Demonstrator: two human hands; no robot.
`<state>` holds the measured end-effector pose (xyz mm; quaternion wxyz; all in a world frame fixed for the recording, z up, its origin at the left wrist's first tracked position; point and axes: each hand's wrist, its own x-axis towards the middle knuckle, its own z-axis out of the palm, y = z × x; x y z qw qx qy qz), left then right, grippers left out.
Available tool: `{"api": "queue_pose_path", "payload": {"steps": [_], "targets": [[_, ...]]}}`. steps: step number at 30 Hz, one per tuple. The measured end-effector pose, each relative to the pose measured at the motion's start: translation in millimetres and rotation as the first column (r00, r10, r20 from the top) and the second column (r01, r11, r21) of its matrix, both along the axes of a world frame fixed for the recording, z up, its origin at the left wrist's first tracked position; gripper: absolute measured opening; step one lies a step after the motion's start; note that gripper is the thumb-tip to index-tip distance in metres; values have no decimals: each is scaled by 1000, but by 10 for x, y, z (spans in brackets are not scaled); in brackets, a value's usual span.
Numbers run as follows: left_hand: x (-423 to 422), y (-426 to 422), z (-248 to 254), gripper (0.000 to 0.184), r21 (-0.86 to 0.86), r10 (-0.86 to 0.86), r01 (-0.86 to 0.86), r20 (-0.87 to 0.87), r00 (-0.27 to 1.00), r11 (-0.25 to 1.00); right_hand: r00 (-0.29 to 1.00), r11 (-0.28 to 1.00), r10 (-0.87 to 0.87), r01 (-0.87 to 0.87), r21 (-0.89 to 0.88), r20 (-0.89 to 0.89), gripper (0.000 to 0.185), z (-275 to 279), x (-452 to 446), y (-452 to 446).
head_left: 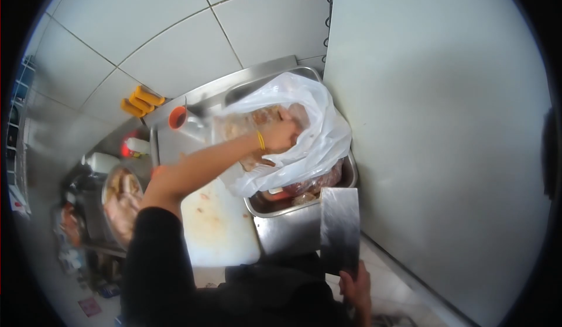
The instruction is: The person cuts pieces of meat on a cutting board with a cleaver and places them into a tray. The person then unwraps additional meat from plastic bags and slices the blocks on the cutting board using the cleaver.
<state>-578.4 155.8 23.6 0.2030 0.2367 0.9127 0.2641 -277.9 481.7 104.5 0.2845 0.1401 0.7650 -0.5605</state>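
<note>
My left hand point(283, 132), a yellow band at its wrist, reaches into a white plastic bag point(325, 137). Its fingers look curled against pale and brownish pieces that look like meat point(264, 116), though exactly what they grip is blurred and partly hidden. The bag lies over a steel pan point(275, 213) in which wrapped red meat point(322, 180) shows below the plastic. Low on the right, my right hand point(358, 292) is wrapped round the handle of a cleaver point(340, 221), its broad blade pointing up beside the pan's near corner.
A stained white cutting board point(219, 233) lies left of the pan. Behind it are an orange-rimmed container point(178, 117) and yellow handles point(142, 101) by the tiled wall. A bowl of raw meat point(123, 201) stands at left. A large pale panel point(445, 122) borders the right side.
</note>
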Motion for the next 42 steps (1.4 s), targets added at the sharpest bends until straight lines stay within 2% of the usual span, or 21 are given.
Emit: {"api": "queue_pose_path", "payload": {"steps": [2, 4, 6, 7, 9, 10, 12, 13, 14, 16, 17, 19, 20, 23, 24, 26, 29, 30, 32, 35, 42], "targets": [[-353, -115, 24, 23, 318, -57, 114, -185, 981, 941, 999, 999, 33, -33, 44, -8, 20, 9, 5, 40], [-668, -207, 517, 24, 125, 9, -36, 215, 977, 992, 998, 995, 55, -53, 79, -19, 19, 11, 7, 40], [-841, -276, 735, 16, -34, 107, -108, -36, 994, 994, 1000, 999, 12, -11, 50, -10, 19, 44, 6, 23], [-836, -286, 736, 16, -35, 107, -108, -35, 994, 994, 1000, 999, 12, -12, 49, -8, 19, 56, -5, 18], [-820, -296, 738, 17, 112, 86, -55, -298, 951, 992, 1000, 999, -2, 1, 54, 27, 20, 63, -32, -5], [-757, -259, 793, 17, 111, 85, -54, -297, 951, 992, 1000, 999, -4, 2, 54, 28, 20, 48, -37, -12], [-604, -120, 965, 15, -201, -280, 211, -432, 857, 956, 1000, 999, -11, 12, 43, -13, 19, 8, -37, -24], [-640, -58, 983, 16, -328, -323, 217, -317, 892, 920, 1000, 999, -10, 11, 43, -10, 19, 16, -35, -43], [-677, -50, 877, 16, -328, -315, 209, -314, 895, 921, 1000, 999, -6, 5, 33, 27, 20, 26, -54, -53], [-780, -70, 509, 21, -108, -219, 192, -396, 892, 975, 999, 999, 12, -14, 29, 51, 20, -12, -72, -60], [-822, -31, 371, 21, -104, -211, 185, -404, 890, 977, 999, 998, 46, -46, 42, 12, 21, -102, -26, -49], [-876, 114, 181, 24, 308, -221, 344, -370, 902, 887, 996, 994, 79, -77, 72, -32, 21, -110, -18, -16], [-832, 209, 319, 24, 313, -228, 355, -377, 898, 881, 997, 995, 70, -69, 75, -22, 22, -69, -11, -57], [-517, 434, 754, 33, -153, -405, 406, 33, 913, 901, 998, 995, 49, -47, 91, -25, 22, -100, 46, -88], [-391, 479, 778, 33, -160, -412, 412, 37, 910, 897, 998, 993, 54, -49, 108, -38, 22, -131, 65, -102], [-167, 530, 788, 31, 115, -385, 388, -41, 922, 915, 999, 997, 37, -38, 72, 14, 21, -72, 1, -119], [-127, 495, 604, 29, 274, -350, 325, 47, 936, 905, 999, 998, 24, -26, 50, 33, 19, -76, 11, -87], [-137, 488, 483, 29, 274, -350, 326, 43, 936, 905, 1000, 998, 24, -24, 57, 1, 18, -90, 12, -62], [-164, 519, 372, 29, -67, -474, 475, 32, 880, 878, 998, 998, 14, -10, 64, -58, 18, -110, 35, -23], [39, 589, 243, 31, 55, -461, 460, 13, 887, 886, 997, 998, -63, 64, 8, -44, 17, -64, 56, -13], [294, 908, 1, 31, -11, -398, 398, -15, 917, 917, 977, 976, -210, 211, -51, 21, 16, -121, 249, 106]]}}
